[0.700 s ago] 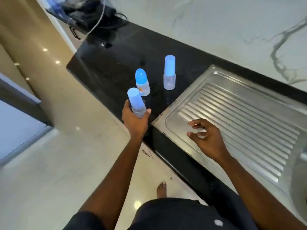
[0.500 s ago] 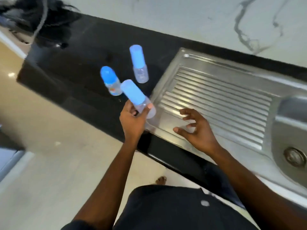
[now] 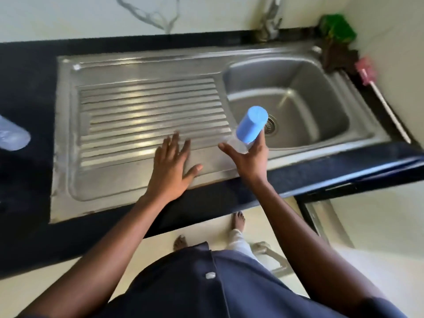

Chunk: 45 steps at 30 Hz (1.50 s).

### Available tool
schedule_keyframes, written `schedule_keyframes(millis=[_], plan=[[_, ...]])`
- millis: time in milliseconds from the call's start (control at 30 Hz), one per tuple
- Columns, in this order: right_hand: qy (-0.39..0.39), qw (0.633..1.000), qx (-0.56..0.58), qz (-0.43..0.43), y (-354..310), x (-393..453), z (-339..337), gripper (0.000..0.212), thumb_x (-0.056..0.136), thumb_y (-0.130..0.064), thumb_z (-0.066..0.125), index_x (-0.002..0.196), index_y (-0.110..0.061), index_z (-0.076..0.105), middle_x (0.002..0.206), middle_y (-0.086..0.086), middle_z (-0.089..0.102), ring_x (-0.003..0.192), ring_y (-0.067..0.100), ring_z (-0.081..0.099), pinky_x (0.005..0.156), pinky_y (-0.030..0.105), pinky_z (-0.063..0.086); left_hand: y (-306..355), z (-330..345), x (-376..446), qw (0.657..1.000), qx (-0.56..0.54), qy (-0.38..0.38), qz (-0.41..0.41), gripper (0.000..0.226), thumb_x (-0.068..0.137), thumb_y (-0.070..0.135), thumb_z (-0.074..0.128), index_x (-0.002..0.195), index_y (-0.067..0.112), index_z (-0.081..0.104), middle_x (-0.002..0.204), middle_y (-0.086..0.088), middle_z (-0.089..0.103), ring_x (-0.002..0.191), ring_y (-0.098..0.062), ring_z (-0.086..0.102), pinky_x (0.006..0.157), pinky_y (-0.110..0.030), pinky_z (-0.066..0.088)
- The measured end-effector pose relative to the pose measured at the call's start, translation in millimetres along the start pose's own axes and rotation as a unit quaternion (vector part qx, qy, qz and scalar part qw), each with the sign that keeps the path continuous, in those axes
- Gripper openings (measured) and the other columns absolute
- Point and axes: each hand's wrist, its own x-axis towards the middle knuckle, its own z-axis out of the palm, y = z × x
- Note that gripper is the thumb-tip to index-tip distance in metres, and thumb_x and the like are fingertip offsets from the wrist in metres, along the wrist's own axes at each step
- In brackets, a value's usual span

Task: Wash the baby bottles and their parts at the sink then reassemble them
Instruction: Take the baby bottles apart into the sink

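Bottle (image 3: 249, 128) | right hand (image 3: 251, 160) gripping its base, carrying it capped over basin (image 3: 321, 106) for washing | left hand (image 3: 171, 167) resting fingers-spread on drainboard (image 3: 114, 106), bracing

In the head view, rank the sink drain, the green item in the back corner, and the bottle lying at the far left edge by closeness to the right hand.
From the right hand:
1. Sink drain, just beyond it in the basin.
2. Green item, back right corner.
3. Lying bottle, far left on the counter.
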Motion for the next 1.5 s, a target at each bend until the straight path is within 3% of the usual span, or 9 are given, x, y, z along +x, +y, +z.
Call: schedule_keyframes(millis=[167, 367, 467, 600, 767, 1033, 1200, 1367, 1500], plan=[[-0.009, 1.000, -0.025, -0.009, 13.2, 4.2, 5.1, 0.075, 0.065, -0.024, 0.093, 0.125, -0.010, 0.051, 0.096, 0.006, 0.066, 0.087, 0.022, 0.048, 0.068, 0.011, 0.040, -5.8, 4.4, 1.2, 0.997, 0.045, 0.049, -0.026, 0.071, 0.097, 0.061, 0.027, 0.153, 0.019, 0.032, 0.164, -0.012, 0.015, 0.150, -0.035, 0.010, 0.120, -0.053, 0.008], [0.006, 0.999, -0.034, -0.020, 19.5, 8.1, 5.7, 0.083, 0.065, -0.031, 0.093, 0.129, -0.010, 0.045, 0.097, -0.024, 0.053, 0.090, 0.006, 0.051, 0.077, 0.016, 0.043, -3.8, 3.8, -0.7, 0.997, 0.064, 0.034, -0.025, 0.074, 0.094, 0.067, 0.026, 0.150, 0.019, 0.038, 0.163, -0.010, 0.021, 0.151, -0.034, 0.006, 0.120, -0.054, 0.010], [0.020, 0.999, -0.027, -0.038, 11.2, 2.6, 1.9, 0.097, 0.061, -0.041, 0.094, 0.136, -0.012, 0.040, 0.127, -0.006, 0.055, 0.116, 0.004, 0.051, 0.101, 0.019, 0.042, -6.6, -0.7, -2.4, 0.996, 0.026, 0.068, -0.049, 0.074, 0.091, 0.068, 0.036, 0.150, 0.024, 0.037, 0.163, -0.008, 0.018, 0.150, -0.035, 0.004, 0.117, -0.058, 0.013], [0.112, 0.967, -0.035, -0.224, -20.5, -8.8, -5.2, 0.094, 0.072, -0.036, 0.087, 0.141, -0.002, 0.033, 0.148, 0.024, 0.036, 0.141, 0.036, 0.035, 0.118, 0.046, 0.027, -21.8, -21.7, -20.4, 0.979, -0.022, 0.184, -0.081, 0.079, 0.088, 0.064, 0.051, 0.152, 0.022, 0.032, 0.163, -0.016, 0.012, 0.150, -0.035, 0.005, 0.117, -0.055, 0.012], [0.040, 0.877, -0.074, -0.473, -73.8, -33.8, 55.9, 0.068, 0.074, -0.015, 0.079, 0.128, -0.004, 0.039, 0.142, 0.026, 0.035, 0.137, 0.047, 0.029, 0.115, 0.063, 0.020, -50.4, -70.6, -72.9, 0.848, -0.069, 0.432, -0.300, 0.109, 0.079, 0.039, 0.079, 0.152, -0.003, 0.011, 0.158, -0.031, -0.004, 0.150, -0.024, -0.001, 0.120, -0.047, 0.012], [-0.321, 0.821, -0.140, -0.451, -67.9, -41.4, 191.9, 0.066, 0.081, -0.013, 0.072, 0.139, -0.005, 0.043, 0.150, 0.013, 0.035, 0.144, 0.034, 0.024, 0.110, 0.055, 0.039, -133.6, -122.1, -134.4, 0.643, -0.096, 0.557, -0.517, 0.119, 0.073, 0.035, 0.084, 0.155, -0.002, 0.006, 0.161, -0.022, 0.004, 0.148, -0.035, 0.012, 0.115, -0.049, 0.021], [-0.348, 0.825, -0.152, -0.419, -80.7, -36.3, 205.0, 0.068, 0.081, -0.021, 0.075, 0.140, -0.011, 0.043, 0.146, 0.007, 0.036, 0.139, 0.028, 0.032, 0.101, 0.046, 0.051, -179.3, -131.4, -132.3, 0.664, -0.215, 0.496, -0.517, 0.112, 0.075, 0.026, 0.084, 0.157, 0.008, 0.010, 0.161, -0.012, 0.020, 0.150, -0.029, 0.013, 0.122, -0.041, 0.017], [-0.347, 0.846, -0.133, -0.382, -86.0, -31.3, 192.8, 0.062, 0.084, -0.029, 0.075, 0.137, -0.015, 0.046, 0.143, 0.004, 0.042, 0.132, 0.021, 0.037, 0.097, 0.038, 0.050, -192.1, -135.8, -126.8, 0.671, -0.237, 0.540, -0.449, 0.054, 0.081, 0.006, 0.076, 0.131, 0.009, 0.057, 0.126, -0.001, 0.062, 0.121, -0.016, 0.058, 0.099, -0.009, 0.042], [-0.357, 0.881, -0.062, -0.303, -80.4, -31.7, 185.5, 0.074, 0.079, -0.052, 0.073, 0.139, -0.022, 0.042, 0.141, -0.003, 0.043, 0.129, 0.019, 0.044, 0.101, 0.044, 0.049, -170.7, -121.1, -117.5, 0.730, -0.188, 0.523, -0.399, 0.053, 0.086, 0.016, 0.073, 0.134, 0.009, 0.053, 0.125, -0.003, 0.059, 0.120, -0.019, 0.056, 0.108, -0.036, 0.044]])
